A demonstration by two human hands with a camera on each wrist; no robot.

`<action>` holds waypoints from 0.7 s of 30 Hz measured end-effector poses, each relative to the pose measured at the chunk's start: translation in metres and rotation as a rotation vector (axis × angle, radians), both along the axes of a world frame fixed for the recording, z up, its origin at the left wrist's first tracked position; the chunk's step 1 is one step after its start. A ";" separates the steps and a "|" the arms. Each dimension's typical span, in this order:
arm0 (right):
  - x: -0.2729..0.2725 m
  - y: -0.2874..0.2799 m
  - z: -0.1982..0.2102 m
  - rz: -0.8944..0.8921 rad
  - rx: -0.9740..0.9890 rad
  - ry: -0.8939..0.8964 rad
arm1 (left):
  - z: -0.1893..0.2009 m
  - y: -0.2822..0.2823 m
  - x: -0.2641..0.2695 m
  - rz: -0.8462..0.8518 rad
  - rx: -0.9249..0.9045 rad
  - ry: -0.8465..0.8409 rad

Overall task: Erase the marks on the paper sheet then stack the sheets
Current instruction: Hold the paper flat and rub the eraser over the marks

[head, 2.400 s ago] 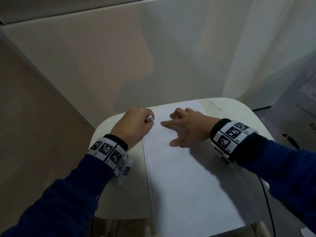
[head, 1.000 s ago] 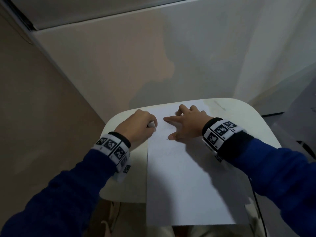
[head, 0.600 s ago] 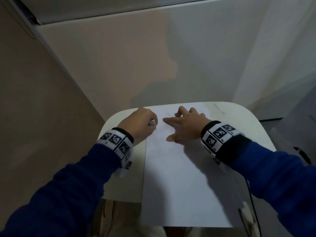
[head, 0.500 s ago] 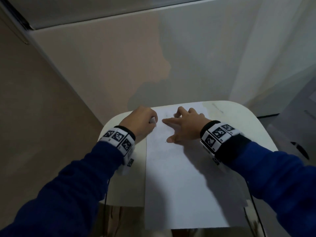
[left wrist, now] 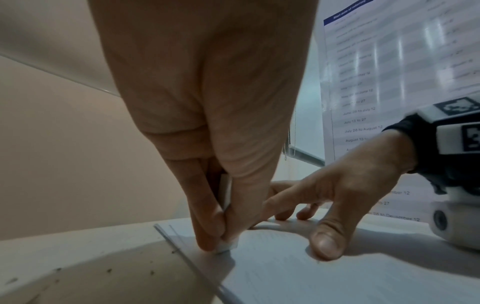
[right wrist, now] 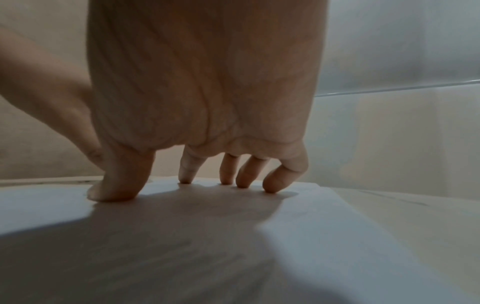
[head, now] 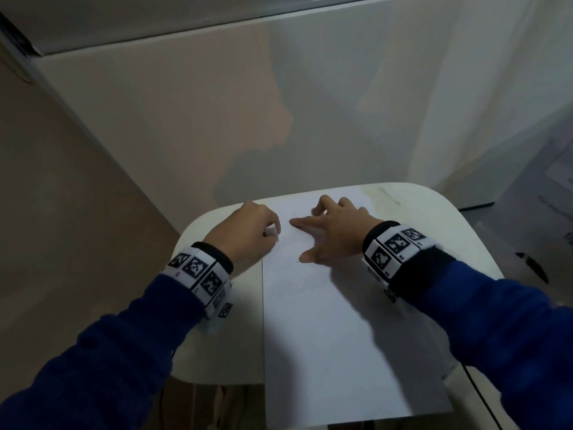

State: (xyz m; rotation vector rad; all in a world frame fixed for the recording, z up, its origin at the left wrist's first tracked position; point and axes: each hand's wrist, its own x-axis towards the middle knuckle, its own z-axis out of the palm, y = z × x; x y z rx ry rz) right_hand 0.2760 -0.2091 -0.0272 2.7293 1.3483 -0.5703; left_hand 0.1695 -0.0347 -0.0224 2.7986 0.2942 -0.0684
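Note:
A white paper sheet (head: 335,336) lies lengthwise on a small white table (head: 434,231), its near end overhanging the table's front edge. Faint pencil marks (head: 297,285) show on it. My left hand (head: 248,237) pinches a small white eraser (head: 271,232) and presses its tip (left wrist: 227,247) onto the sheet near the left edge. In the left wrist view the sheet's edge (left wrist: 168,236) shows more than one layer. My right hand (head: 331,234) rests spread on the sheet (right wrist: 298,236), thumb and fingertips (right wrist: 272,185) pressing it down.
A pale wall panel (head: 279,103) rises just behind the table. A printed schedule sheet (left wrist: 389,82) hangs at the right. A dark cable (head: 474,389) runs down past the table's right front corner. Small eraser crumbs (left wrist: 109,270) dot the tabletop left of the paper.
The view has shifted slightly. My left hand has made small moves with the eraser near the sheet's upper left edge; the right hand has stayed pressed on the paper.

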 end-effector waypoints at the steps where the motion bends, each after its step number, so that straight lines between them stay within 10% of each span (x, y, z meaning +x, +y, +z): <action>1: 0.000 -0.001 0.000 0.006 -0.002 -0.002 | 0.000 -0.002 -0.001 -0.001 0.008 0.003; 21: 0.004 -0.003 -0.003 0.033 0.020 0.006 | -0.003 -0.006 -0.014 0.014 -0.042 0.028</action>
